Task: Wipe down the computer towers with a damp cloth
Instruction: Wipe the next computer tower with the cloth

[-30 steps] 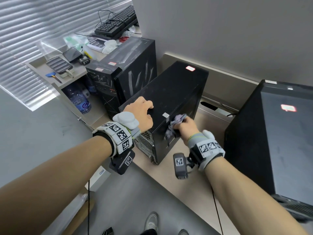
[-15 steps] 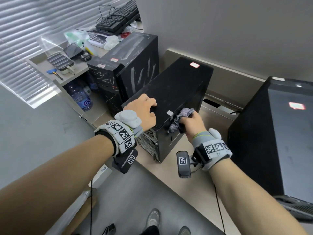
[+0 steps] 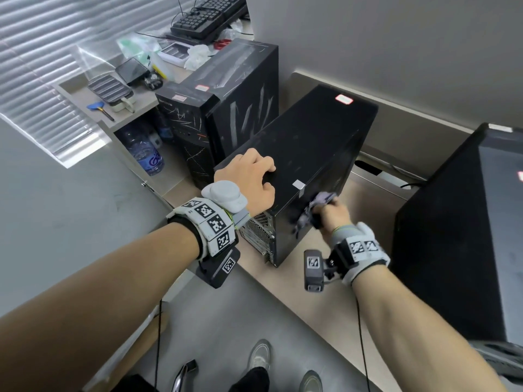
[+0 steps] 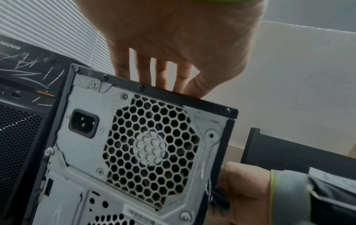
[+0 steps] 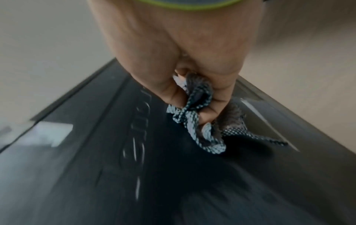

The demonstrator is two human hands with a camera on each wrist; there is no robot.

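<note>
Head view: the middle tower (image 3: 311, 154) is steadied on the bench (image 3: 285, 281) by the left hand (image 3: 249, 182), fingers draped over its top, nothing gripped, so the cloth (image 3: 317, 206) bunched tight in the right hand (image 3: 332, 215) can be rubbed on the side panel.

Daylight comes through the window blinds (image 3: 42, 66) at upper left, spreading soft, even light with faint shadows. The head view is sharp in the middle and bends straight lines toward its edges. The right wrist view is heavily motion-blurred, so the tower panel (image 5: 134, 167) there smears into streaks, perhaps with some glare. The left wrist view is slightly soft.
</note>
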